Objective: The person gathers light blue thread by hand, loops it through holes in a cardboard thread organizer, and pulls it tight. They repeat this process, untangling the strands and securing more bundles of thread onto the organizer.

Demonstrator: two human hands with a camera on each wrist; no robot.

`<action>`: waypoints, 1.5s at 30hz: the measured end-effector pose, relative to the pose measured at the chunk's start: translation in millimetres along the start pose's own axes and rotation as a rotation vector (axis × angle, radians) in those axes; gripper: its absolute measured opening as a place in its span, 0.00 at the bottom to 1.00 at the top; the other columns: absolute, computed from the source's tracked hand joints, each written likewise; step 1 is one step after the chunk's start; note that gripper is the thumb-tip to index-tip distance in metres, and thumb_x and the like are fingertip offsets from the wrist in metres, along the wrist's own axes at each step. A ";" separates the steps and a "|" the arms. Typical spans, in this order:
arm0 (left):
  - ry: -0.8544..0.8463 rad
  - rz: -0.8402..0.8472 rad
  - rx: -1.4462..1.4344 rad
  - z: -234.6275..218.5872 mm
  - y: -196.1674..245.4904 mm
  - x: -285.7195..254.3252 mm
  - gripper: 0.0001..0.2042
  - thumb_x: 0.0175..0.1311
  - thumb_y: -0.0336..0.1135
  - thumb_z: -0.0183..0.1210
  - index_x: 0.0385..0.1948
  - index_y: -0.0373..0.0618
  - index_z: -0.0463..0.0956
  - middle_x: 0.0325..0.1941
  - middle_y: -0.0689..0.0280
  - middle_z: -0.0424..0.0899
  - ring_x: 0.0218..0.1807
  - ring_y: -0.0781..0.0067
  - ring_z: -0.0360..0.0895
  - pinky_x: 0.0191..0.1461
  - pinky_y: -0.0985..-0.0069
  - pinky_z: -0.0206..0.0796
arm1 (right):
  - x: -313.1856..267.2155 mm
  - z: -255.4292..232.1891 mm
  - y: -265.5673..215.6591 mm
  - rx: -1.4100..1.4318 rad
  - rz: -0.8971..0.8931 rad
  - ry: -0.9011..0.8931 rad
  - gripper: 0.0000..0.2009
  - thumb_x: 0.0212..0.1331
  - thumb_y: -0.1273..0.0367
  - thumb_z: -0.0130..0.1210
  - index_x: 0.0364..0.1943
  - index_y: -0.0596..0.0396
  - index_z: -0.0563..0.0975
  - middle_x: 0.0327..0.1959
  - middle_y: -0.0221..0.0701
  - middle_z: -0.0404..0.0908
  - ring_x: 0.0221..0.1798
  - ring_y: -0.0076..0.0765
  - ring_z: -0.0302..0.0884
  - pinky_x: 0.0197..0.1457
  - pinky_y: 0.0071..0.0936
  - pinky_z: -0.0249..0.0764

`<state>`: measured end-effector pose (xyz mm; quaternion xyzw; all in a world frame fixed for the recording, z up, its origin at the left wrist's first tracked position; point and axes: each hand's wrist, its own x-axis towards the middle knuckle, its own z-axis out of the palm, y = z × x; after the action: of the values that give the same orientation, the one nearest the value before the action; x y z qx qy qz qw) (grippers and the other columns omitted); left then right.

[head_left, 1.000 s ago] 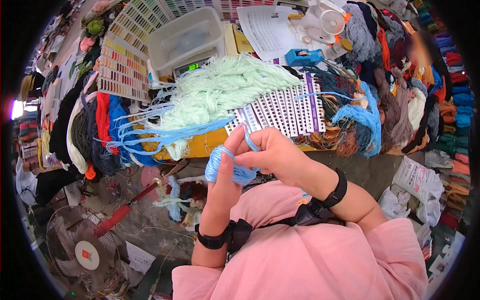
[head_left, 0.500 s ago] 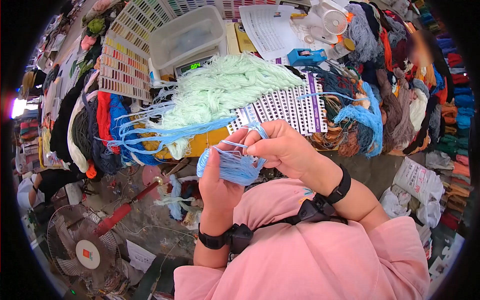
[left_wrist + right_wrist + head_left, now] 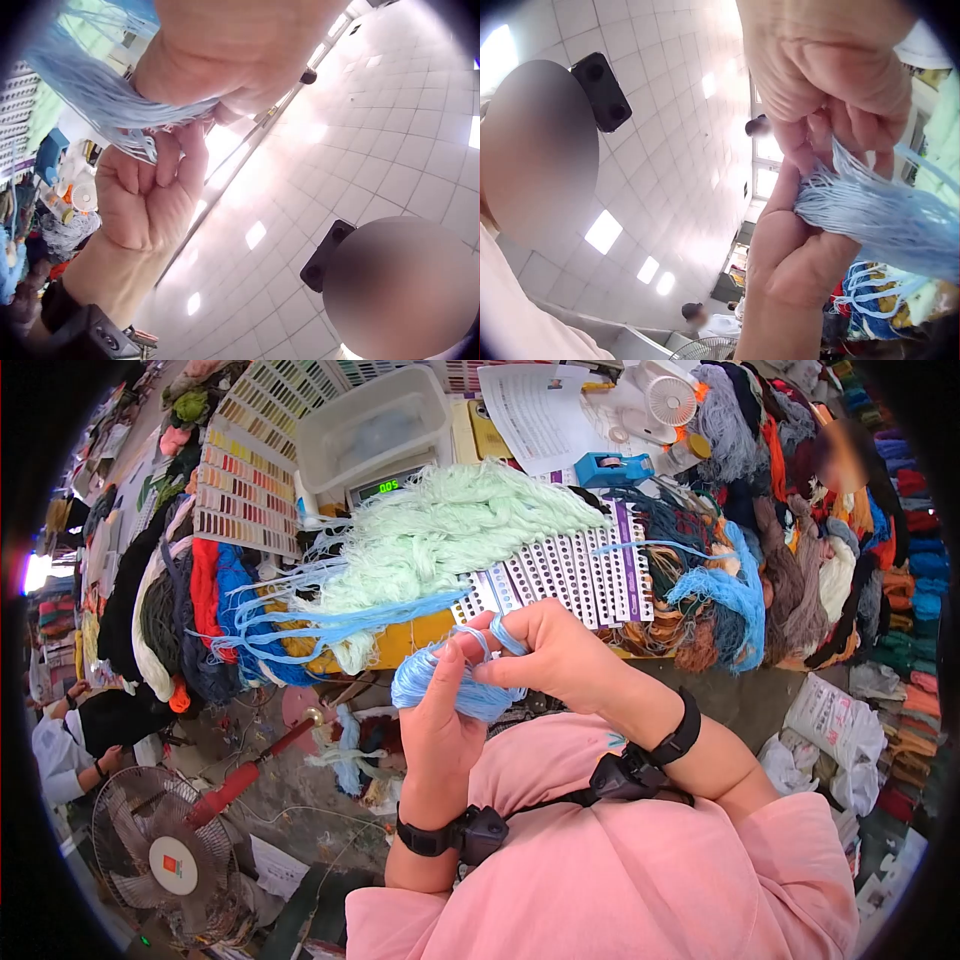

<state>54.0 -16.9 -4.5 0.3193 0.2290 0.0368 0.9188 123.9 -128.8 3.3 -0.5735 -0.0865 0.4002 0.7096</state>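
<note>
A bundle of light blue yarn (image 3: pixel 415 685) lies across the left hand (image 3: pixel 440 730), whose thumb and fingers grip it. The right hand (image 3: pixel 560 660) pinches strands at the bundle's upper edge, with a loop of yarn round its fingers. The left wrist view shows the yarn (image 3: pixel 97 97) hanging between the left hand (image 3: pixel 232 52) and the curled fingers of the right hand (image 3: pixel 150 187). Fringed strands (image 3: pixel 870 202) spread from the left hand (image 3: pixel 795 262) in the right wrist view, below the right hand (image 3: pixel 832 67).
Pale green yarn (image 3: pixel 430 540) and punched sample cards (image 3: pixel 560 580) lie on the table beyond the hands, with long blue strands (image 3: pixel 340 630) at left. Behind are a scale (image 3: pixel 385 488), a plastic tub (image 3: pixel 330 470) and a tape dispenser (image 3: pixel 612 470). A floor fan (image 3: pixel 175 865) stands lower left.
The right fingers have moved over the strands and come close to the left fingertips again. The bundle has shifted slightly left. Another person's arms have come into view at the far left.
</note>
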 end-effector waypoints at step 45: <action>-0.201 -0.135 -0.078 -20.5 -4.2 3.4 0.27 0.60 0.51 0.33 0.41 0.31 0.67 0.55 0.53 0.59 0.49 0.65 0.66 0.50 0.72 0.60 | 0.3 -9.1 15.6 -0.142 0.077 -0.076 0.08 0.40 0.77 0.53 0.29 0.63 0.76 0.24 0.30 0.77 0.29 0.19 0.71 0.35 0.16 0.65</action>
<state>47.5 -7.8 -22.5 0.2695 0.1552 -0.0482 0.9492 122.0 -135.0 -13.6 -0.6098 -0.1194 0.4415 0.6472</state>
